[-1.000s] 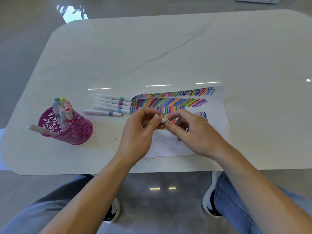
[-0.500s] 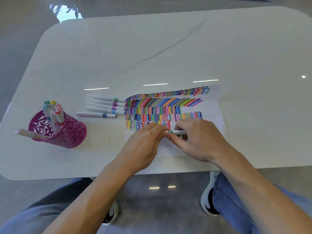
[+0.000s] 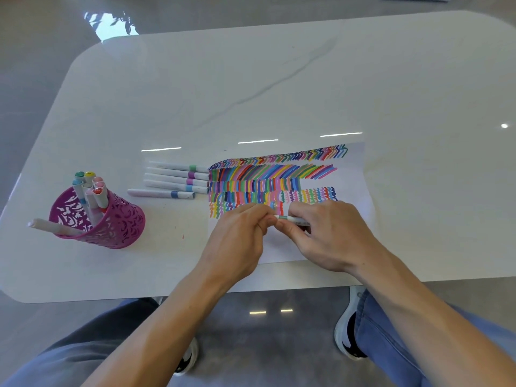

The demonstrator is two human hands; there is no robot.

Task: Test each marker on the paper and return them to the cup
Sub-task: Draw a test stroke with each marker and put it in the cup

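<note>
Marker (image 3: pixel 291 219), green band: held level above the near part of the paper (image 3: pixel 360 196). Left hand (image 3: pixel 240 241) pinches its left end; right hand (image 3: pixel 329 236) grips the barrel. Cup (image 3: pixel 117 224): left. Five loose markers (image 3: pixel 176 181): between cup and paper.

No readable text, label or number shows on any object in view

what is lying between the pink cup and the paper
Five white markers, side by side on the table between the cup and the paper, in the head view.
</note>
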